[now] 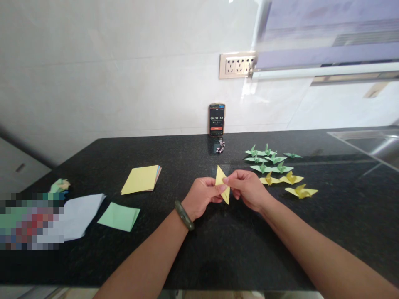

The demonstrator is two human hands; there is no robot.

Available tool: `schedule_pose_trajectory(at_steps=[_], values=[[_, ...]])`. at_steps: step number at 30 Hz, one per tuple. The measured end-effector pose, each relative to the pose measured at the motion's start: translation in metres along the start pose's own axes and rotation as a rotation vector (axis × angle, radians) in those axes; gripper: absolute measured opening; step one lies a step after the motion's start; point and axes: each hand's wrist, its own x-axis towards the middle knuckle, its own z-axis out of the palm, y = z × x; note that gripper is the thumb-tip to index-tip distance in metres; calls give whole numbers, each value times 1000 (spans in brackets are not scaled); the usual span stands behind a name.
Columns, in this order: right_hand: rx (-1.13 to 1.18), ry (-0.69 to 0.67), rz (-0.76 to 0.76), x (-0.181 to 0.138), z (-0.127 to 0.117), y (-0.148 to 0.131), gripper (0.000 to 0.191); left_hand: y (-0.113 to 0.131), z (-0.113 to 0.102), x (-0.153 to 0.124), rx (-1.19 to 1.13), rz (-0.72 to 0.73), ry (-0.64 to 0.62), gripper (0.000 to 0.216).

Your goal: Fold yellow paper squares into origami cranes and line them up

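A piece of folded yellow origami paper [220,175], narrow and diamond-shaped, is held above the dark countertop between both hands. My left hand [204,195] pinches it from the left, the thumb lying across its lower half; a dark green bangle [184,215] circles that wrist. From the right, my right hand [247,188] grips the paper's edge with thumb and forefinger near the middle. Just beyond the right hand stand several green paper cranes [264,167] in loose rows, with three yellow paper cranes [301,191] nearer to me.
A stack of square paper [140,179], yellow on top, lies left of my hands. Nearer are a folded green sheet [119,216] and white paper [81,216]. A phone [217,119] showing a timer leans on the wall. At far right is a sink [374,143].
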Motion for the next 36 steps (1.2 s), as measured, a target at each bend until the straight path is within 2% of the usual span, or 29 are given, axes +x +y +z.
schedule_pose_trajectory(at_steps=[3,9,18,24,30,36], values=[[33,-33,-18,-1,2,1,34,0,-1,1,-76,56,29,25],[-136,-101,-18,-4,6,4,35,1,0,3,-232,114,178,19],[-386,-91,-103,-2,-2,4,30,-2,-1,5,-44,196,213,21],[-270,-124,-29,-1,0,2,36,-1,-1,5,-24,207,213,20],[-364,-94,-121,0,0,7,31,-3,3,5,-83,222,227,19],[-385,-93,-98,-1,-1,3,29,1,6,4,-218,230,310,22]])
